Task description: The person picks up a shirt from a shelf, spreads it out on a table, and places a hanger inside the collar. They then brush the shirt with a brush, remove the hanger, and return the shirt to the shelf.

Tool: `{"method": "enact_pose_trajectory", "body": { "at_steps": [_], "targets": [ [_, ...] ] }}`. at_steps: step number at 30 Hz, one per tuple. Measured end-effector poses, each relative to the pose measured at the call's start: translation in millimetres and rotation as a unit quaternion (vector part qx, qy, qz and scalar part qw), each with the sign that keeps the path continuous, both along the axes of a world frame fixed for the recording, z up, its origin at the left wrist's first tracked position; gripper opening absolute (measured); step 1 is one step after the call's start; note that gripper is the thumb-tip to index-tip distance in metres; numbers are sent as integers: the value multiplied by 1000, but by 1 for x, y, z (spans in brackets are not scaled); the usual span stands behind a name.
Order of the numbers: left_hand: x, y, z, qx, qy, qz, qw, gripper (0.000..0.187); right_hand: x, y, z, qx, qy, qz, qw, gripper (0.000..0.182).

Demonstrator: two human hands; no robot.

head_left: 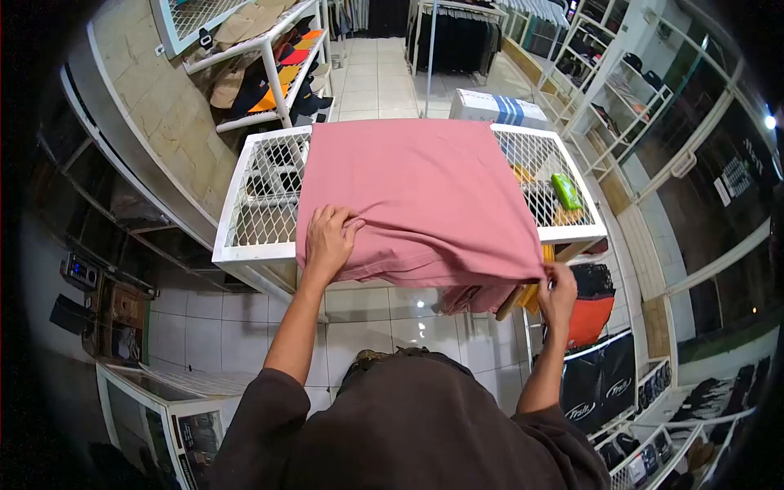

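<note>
A pink garment [408,180] lies spread over the white mesh-topped table [257,251]. Its near edge is bunched and hangs over the front, so its exact kind is hard to tell. My left hand [328,241] rests on the garment's near left part, fingers stretched out and pressing the cloth, with small creases running off to the right. At the near right corner, my right hand [559,294] pinches the edge of the garment, just past the table's front. A green packet [565,192] sits on the mesh to the right of the cloth.
A white box with blue stripes [498,109] stands behind the table. Shelves of folded clothes and caps [278,77] are at the back left. Clothing racks [453,45] stand further back. Black boxes [600,380] are low on the right, and glass doors [702,163] line that side.
</note>
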State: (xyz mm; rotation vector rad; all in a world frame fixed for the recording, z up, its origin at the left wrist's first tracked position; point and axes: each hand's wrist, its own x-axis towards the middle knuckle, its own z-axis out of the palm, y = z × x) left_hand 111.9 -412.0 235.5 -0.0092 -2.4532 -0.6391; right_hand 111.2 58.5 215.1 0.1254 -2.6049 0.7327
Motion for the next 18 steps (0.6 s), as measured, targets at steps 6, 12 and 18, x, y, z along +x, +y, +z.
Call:
{"method": "enact_pose_trajectory", "body": {
  "at_steps": [6, 12, 18],
  "targets": [
    [10, 20, 18, -5, 49, -23, 999, 23, -10, -43, 76, -118, 25, 88, 989, 23],
    [-5, 42, 7, -33, -32, 30, 998, 28, -82, -133, 52, -24, 7, 259, 966, 20],
    [1, 45, -1, -69, -4, 74, 995, 36, -95, -150, 22, 41, 33, 190, 980, 25]
  ]
}}
